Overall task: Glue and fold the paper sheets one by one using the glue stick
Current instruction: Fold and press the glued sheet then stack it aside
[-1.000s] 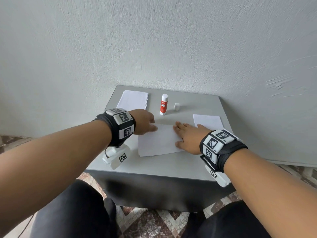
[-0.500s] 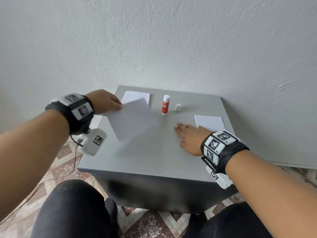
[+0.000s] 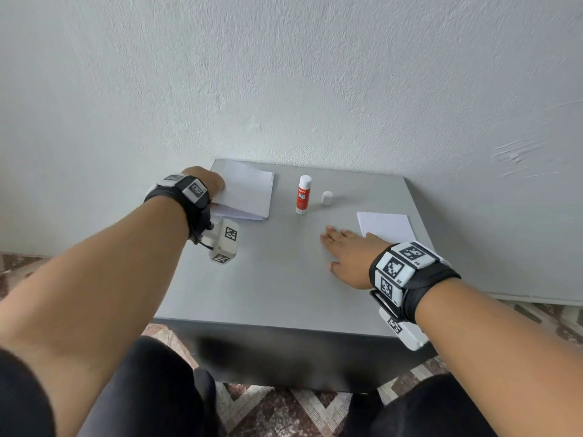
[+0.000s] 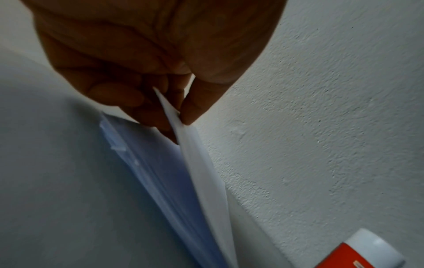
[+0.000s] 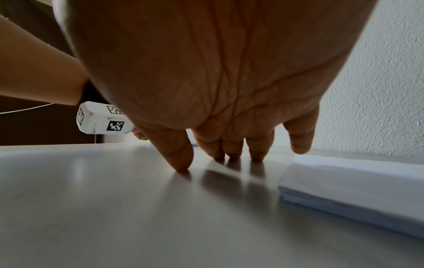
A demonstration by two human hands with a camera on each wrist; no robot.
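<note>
My left hand [image 3: 210,186] pinches the edge of a white sheet [image 3: 249,189] between thumb and fingers, and the sheet lies over the paper stack [image 3: 243,213] at the table's far left corner. In the left wrist view the pinch [image 4: 180,117] shows plainly, with the sheet [image 4: 201,168] slanting down from it. A red and white glue stick [image 3: 303,194] [image 4: 360,252] stands upright and uncapped at the back middle, its white cap [image 3: 327,198] just to its right. My right hand [image 3: 342,250] [image 5: 229,154] lies flat on the table with fingertips touching bare surface.
A second white paper stack [image 3: 385,227] [image 5: 358,188] lies at the right, just beyond my right hand. The grey table [image 3: 277,288] stands against a white wall. Patterned floor tiles and my dark trousers show below the table's front edge.
My left hand has carried the sheet from the middle of the table up and over to the far left stack. The right hand has stayed flat in place.
</note>
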